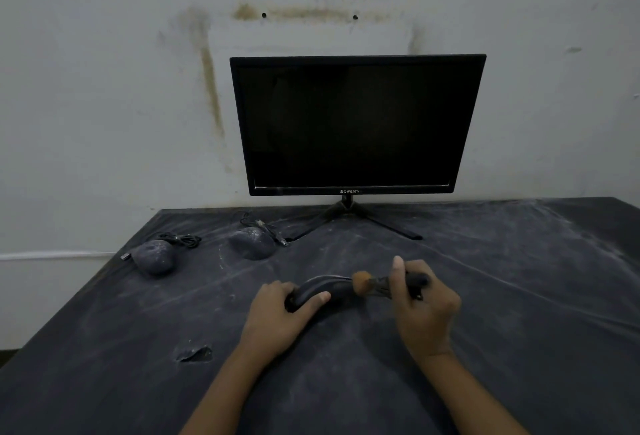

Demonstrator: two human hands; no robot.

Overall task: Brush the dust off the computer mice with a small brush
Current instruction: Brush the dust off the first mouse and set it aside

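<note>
**Entry: brush head on the held mouse, two dusty mice waiting**

We note the person's left hand (282, 316) gripping a black, smooth-shelled computer mouse (323, 290). The fingers curl over its far left end and the thumb lies along its near side. The mouse sits low over the table, near the middle of the view. We cannot tell whether it rests on the cloth or is lifted just off it.

The right hand (424, 310) is closed round the dark handle of a small brush with a rounded tuft of brown bristles (363, 283). The thumb (398, 266) sticks upward above the handle. The brush lies roughly level, pointing left, and its bristles touch the right end of the held mouse.

Two more mice lie on the far left of the table, well apart from the hands. One is a dark rounded mouse speckled with pale dust (154, 257), near the left edge, with a coiled black cable (181, 238) just behind it. The other is a dust-coated dark mouse (252, 243) to its right, with its own cable bunched behind it.

The table is covered with a black cloth streaked with whitish dust (485, 296). At the back stands a black flat monitor with a dark screen (356, 122) on thin splayed legs. Behind it is a pale wall with brown stains (207, 81).
</note>
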